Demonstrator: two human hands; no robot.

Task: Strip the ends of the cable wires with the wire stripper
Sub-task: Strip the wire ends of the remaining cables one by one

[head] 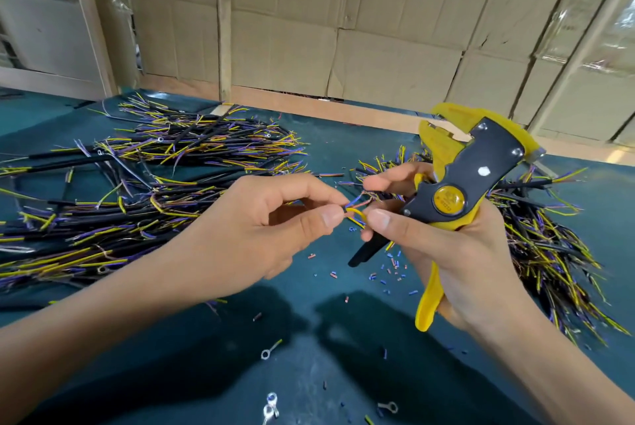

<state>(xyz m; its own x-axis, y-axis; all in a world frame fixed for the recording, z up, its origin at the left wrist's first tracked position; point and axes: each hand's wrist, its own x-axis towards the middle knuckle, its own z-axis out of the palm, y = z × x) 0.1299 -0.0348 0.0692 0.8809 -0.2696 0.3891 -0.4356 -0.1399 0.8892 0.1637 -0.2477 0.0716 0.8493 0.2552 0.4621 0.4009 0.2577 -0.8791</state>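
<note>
1. The cable (350,213) sits between both hands at mid-table; its black sheath end is pinched by the left hand (261,225), thumb and forefinger closed on it, with yellow, blue and reddish wires fanning toward the right.
2. The right hand (446,246) has its palm and lower fingers wrapped round the wire stripper (457,191), head pointing up and away; its thumb and forefinger tips sort the wires, so no wire is in the jaws.
3. Progress, as I judge: scraps (395,270) of insulation litter the table (343,356) below; the pile (549,246) on the right looks handled; the bigger pile (154,184) on the left probably waits; much remains.
4. Room: open cloth lies near the body, bar loose ring terminals (271,404); both piles crowd the sides; the far table edge is well apart.
</note>
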